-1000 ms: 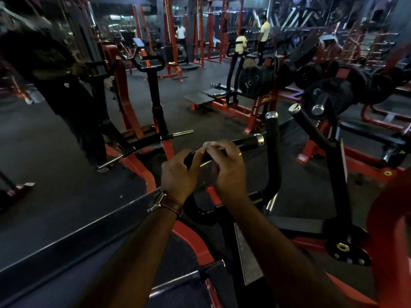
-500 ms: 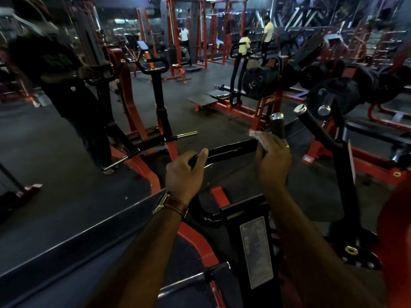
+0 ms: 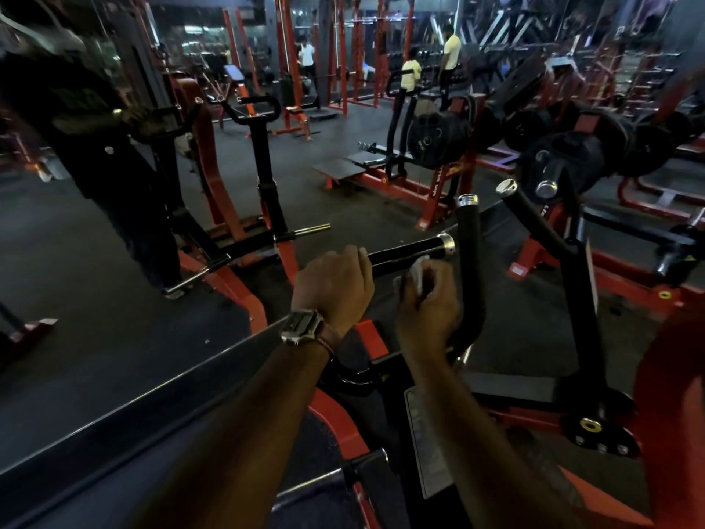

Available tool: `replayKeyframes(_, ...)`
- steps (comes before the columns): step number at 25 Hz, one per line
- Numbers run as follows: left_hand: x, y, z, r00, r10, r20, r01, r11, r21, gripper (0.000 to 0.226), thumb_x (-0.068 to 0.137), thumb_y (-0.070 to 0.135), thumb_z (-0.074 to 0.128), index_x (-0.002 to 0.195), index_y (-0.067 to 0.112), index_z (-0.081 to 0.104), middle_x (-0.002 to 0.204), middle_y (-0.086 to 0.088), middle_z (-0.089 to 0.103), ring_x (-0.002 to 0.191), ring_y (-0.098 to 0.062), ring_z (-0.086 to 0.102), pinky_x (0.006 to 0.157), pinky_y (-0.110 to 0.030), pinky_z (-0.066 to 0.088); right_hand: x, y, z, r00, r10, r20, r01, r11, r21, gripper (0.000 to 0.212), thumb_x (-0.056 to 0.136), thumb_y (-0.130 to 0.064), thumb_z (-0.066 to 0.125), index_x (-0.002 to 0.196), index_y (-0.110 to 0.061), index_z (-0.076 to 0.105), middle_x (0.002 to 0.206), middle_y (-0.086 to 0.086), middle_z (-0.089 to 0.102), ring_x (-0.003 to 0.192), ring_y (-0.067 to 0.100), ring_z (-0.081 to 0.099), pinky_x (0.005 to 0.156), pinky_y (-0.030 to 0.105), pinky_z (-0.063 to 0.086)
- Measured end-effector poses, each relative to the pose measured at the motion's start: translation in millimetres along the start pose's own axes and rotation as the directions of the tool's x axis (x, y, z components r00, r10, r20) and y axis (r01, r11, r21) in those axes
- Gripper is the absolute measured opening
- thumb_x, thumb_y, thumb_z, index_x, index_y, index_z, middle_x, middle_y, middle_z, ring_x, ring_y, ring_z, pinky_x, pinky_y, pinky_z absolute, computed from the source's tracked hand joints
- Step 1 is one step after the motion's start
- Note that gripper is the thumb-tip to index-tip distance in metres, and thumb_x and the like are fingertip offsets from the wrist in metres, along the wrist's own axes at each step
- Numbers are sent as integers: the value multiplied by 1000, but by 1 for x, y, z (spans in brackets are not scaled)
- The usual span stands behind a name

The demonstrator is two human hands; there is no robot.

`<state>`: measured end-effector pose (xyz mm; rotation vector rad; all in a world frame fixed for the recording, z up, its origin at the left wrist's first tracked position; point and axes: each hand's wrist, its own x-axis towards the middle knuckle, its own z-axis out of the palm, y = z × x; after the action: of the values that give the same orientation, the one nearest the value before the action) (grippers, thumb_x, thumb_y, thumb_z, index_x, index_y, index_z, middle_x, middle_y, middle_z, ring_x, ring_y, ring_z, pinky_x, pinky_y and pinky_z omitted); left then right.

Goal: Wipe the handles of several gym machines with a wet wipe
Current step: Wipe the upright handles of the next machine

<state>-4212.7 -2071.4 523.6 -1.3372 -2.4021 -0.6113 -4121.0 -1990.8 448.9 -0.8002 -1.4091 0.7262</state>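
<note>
My left hand (image 3: 335, 288) grips the handle (image 3: 410, 252) | right hand (image 3: 427, 303) at 3 o'clock pinches wipe (image 3: 416, 274) against it | dark gym floor (image 3: 95, 299), red racks (image 3: 343, 51) at 12.

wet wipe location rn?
Head view, right of centre: wet wipe pinched in the right hand against the horizontal black handle, beside the left hand.

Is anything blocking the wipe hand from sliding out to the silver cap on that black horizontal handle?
Nothing visible does. The right hand, holding the white wet wipe, sits against the black horizontal handle; the stretch to its silver end cap is bare. The left hand grips behind it.
</note>
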Motion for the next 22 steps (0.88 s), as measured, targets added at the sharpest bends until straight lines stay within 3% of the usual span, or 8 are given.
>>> replayKeyframes(1,-2,-1,1,1000,1,-20,0,1000,20,40,107,39,26,93,18,57,80,-1,59,65,-20,54,55,-31,35,-4,-3,6,989,146,12,-145,966,216,9,91,-4,63,98,-9,61,91,4,66,85,19,65,79,36,57)
replayKeyframes(3,-3,-3,1,1000,2,-16,-2,1000,25,41,107,41,25,95,18,57,82,-2,60,66,-20,55,56,-31,38,21,-7,9,821,555,132,-498,584,641,8,94,1,57,97,-3,62,79,6,66,76,17,64,75,32,57)
replayKeyframes(6,-3,-1,-2,1000,-6,1,6,1000,6,42,107,42,25,95,18,57,81,-2,59,67,-20,57,58,-32,46,47,-13,8,509,781,364,-647,68,759,16,92,9,53,93,-2,65,75,7,65,70,15,62,77,28,55)
replayKeyframes(11,-5,-2,-3,1000,-6,12,6,1000,-26,43,107,43,25,93,18,57,78,0,54,63,-17,53,56,-33,46,8,-29,16,445,685,576,-843,104,528,23,90,7,48,75,-7,61,64,6,61,53,13,58,57,24,51)
replayKeyframes(14,-5,-4,-2,1000,-6,1,6,1000,-25,42,107,43,26,94,18,57,79,0,53,64,-18,49,56,-31,39,43,-24,9,402,785,472,-754,-8,656,19,90,11,53,90,-5,63,68,5,65,57,13,63,54,22,56)
replayKeyframes(18,-4,-4,0,999,-24,24,25,999,-31,42,107,44,25,96,19,57,84,-2,56,67,-19,51,58,-32,39,2,-59,18,436,816,380,-807,167,566,10,93,-5,60,86,-9,65,78,9,67,69,19,64,62,31,54)
replayKeyframes(20,-3,-5,-1,997,-33,62,37,998,-59,41,107,45,25,98,19,56,88,-3,58,70,-18,51,60,-32,35,-25,-67,22,720,662,208,-654,547,522,7,89,-7,69,85,-12,71,84,7,72,78,20,69,71,35,58)
replayKeyframes(22,-4,-6,0,998,-31,47,33,998,-55,42,107,45,25,101,19,57,91,-4,59,74,-21,55,60,-32,32,-21,-57,15,971,240,-3,-232,943,238,8,84,-6,74,84,-15,73,82,-6,70,80,13,67,75,27,56)
